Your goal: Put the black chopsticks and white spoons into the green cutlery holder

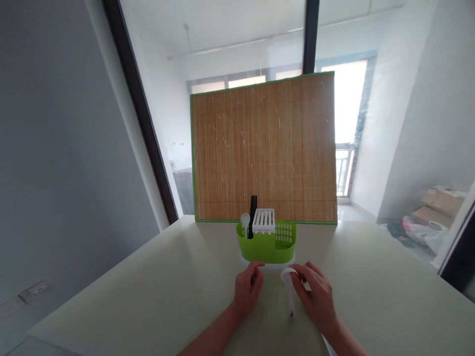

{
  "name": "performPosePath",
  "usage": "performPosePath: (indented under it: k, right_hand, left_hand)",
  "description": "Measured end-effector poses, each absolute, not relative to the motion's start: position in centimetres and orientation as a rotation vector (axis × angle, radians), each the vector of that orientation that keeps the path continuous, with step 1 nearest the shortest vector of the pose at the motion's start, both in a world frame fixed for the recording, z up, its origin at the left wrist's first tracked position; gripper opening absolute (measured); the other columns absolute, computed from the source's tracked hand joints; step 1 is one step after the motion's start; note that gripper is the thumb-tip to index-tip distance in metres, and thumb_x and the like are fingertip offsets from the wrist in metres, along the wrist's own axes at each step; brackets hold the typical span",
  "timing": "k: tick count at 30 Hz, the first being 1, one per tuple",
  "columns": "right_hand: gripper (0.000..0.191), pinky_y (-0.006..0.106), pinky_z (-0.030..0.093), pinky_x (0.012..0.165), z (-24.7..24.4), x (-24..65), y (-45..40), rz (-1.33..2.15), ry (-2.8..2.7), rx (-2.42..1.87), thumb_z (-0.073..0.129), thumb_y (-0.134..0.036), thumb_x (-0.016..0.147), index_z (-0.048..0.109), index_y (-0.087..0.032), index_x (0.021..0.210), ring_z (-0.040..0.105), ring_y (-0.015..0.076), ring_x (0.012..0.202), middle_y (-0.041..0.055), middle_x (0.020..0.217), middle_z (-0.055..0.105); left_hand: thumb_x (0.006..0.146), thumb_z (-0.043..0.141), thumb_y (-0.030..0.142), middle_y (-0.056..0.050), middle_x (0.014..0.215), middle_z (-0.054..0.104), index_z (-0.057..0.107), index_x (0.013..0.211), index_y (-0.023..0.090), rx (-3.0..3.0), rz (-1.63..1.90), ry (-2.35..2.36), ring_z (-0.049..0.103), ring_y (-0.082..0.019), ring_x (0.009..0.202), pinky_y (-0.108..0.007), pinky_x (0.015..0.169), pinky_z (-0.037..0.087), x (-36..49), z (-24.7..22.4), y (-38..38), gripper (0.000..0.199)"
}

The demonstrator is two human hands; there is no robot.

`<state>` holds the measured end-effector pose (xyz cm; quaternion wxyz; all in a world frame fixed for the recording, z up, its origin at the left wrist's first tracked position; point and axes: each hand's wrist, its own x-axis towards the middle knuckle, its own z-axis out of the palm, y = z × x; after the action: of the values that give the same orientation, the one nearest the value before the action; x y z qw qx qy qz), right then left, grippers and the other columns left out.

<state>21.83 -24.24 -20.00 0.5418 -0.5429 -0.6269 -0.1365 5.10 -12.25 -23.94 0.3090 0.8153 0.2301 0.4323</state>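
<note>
A green basket (262, 250) stands on a white base tray (274, 266) on the pale table. In its left part are a white spoon (245, 220), standing bowl up, and black chopsticks (253, 210). A white slatted rack (263, 221) sits on the basket's top, near its middle. My right hand (311, 291) pinches a second white spoon (289, 289) by its bowl end, with the handle pointing down toward me. My left hand (249, 286) is just in front of the basket, fingers curled; whether anything is between them is hidden.
Behind the basket, a bamboo mat (264, 153) with green edging stands upright at the table's (178, 277) far edge. Glass panels with dark frames rise behind it. Cardboard boxes (443, 200) and plastic bags lie on the floor at the right.
</note>
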Motion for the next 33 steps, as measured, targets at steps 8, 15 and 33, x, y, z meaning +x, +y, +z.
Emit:
performPosePath:
  k: [8,15,33]
  right_hand:
    - [0.012,0.028,0.044,0.066,-20.6,21.2,-23.8,-0.288,-1.467,-1.269,0.05,-0.021,0.088,0.059,-0.021,0.096,0.054,0.0168,0.072,0.0025,0.076,0.058]
    - [0.011,0.026,0.042,0.062,-20.8,21.0,-23.9,-0.301,-1.467,-1.269,0.049,-0.023,0.088,0.059,-0.021,0.093,0.053,0.0153,0.066,0.0005,0.07,0.056]
    - [0.027,0.021,0.036,0.054,-23.3,20.0,-22.5,-0.103,-1.573,-1.448,0.041,-0.037,0.092,0.051,-0.021,0.073,0.052,0.0123,0.055,-0.0019,0.063,0.056]
  left_hand:
    - [0.086,0.047,0.025,0.0,0.066,0.057,0.06,0.087,0.018,2.452,1.046,0.412,0.048,-0.01,0.058,-0.021,0.057,0.036,6.7,-24.5,-15.5,0.015]
    - [0.085,0.049,0.028,0.001,0.061,0.056,0.058,0.075,0.017,2.419,1.03,0.49,0.044,-0.009,0.053,-0.02,0.053,0.033,7.4,-25.1,-16.0,0.018]
    - [0.088,0.041,0.027,-0.002,0.063,0.058,0.057,0.078,0.018,2.471,1.065,0.513,0.048,-0.011,0.055,-0.021,0.054,0.035,6.3,-24.9,-15.1,0.02]
